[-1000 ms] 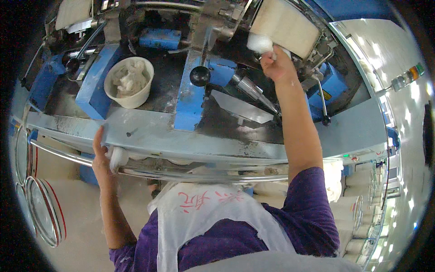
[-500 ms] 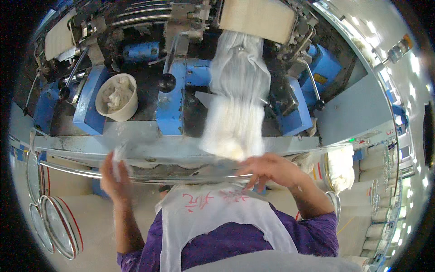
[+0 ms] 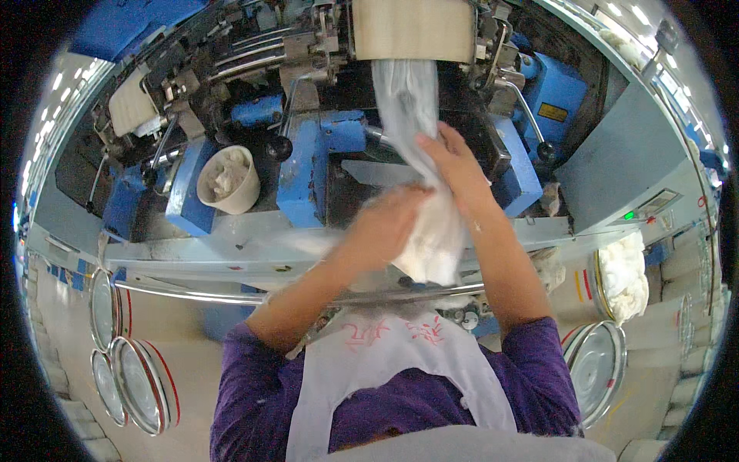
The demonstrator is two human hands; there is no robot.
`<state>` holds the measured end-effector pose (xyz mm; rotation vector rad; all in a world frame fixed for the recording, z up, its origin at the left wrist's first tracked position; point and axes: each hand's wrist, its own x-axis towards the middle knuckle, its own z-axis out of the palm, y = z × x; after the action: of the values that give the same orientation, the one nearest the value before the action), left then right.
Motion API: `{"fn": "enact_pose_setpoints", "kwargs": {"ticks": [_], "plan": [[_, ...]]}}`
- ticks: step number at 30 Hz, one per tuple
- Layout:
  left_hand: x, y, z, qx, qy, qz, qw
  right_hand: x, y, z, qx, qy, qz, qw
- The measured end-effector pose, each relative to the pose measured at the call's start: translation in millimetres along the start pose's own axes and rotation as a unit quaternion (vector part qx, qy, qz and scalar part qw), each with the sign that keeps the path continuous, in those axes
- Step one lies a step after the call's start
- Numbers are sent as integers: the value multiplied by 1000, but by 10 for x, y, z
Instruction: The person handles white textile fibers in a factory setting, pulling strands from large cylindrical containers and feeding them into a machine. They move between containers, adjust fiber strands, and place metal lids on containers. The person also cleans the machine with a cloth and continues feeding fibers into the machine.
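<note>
A band of white fibre web (image 3: 409, 96) hangs down from under a cream-coloured cover on the machine and falls over its front edge. My right hand (image 3: 462, 169) is at the web's right side, thumb lying over it and fingers bent around its edge; the band is narrowed and gathered there. Blurred by motion, my left hand (image 3: 385, 227) reaches across to the web's left side, just below the right hand. Its fingers cannot be made out clearly. A faint white wisp trails beside the left wrist. The web's thicker lower end (image 3: 433, 258) hangs between my forearms.
A white tub (image 3: 231, 196) of loose fibre stands on the machine's left. Blue blocks (image 3: 302, 177) and ball-ended levers (image 3: 279, 146) flank the web. A metal rail (image 3: 192, 296) runs along the front. Round cans (image 3: 138, 385) stand on the floor, one at right heaped with white fibre (image 3: 623, 273).
Both hands have moved up from the front rail to the web, the left one swinging across to the right. The web is now narrower and pulled together.
</note>
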<state>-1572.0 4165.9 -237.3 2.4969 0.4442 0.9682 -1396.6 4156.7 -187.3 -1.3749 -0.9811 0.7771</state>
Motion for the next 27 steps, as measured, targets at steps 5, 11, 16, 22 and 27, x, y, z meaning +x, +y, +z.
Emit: {"fn": "enact_pose_setpoints", "kwargs": {"ticks": [5,11,16,22,27], "plan": [[97,-5,75,-65,-79,13,995,10,18,-106,-302,-104,-22,947],[228,-157,-206,-158,165,-223,948,-266,125,-190,-282,-13,-155,947],[751,-413,-69,-263,38,-240,934,-532,152,-136,-344,-36,-210,915],[982,-487,82,-400,55,-232,885,-720,312,-64,-510,60,-321,796],[921,-388,-80,-224,90,-225,944,-951,433,-235,-491,124,-388,770]]}}
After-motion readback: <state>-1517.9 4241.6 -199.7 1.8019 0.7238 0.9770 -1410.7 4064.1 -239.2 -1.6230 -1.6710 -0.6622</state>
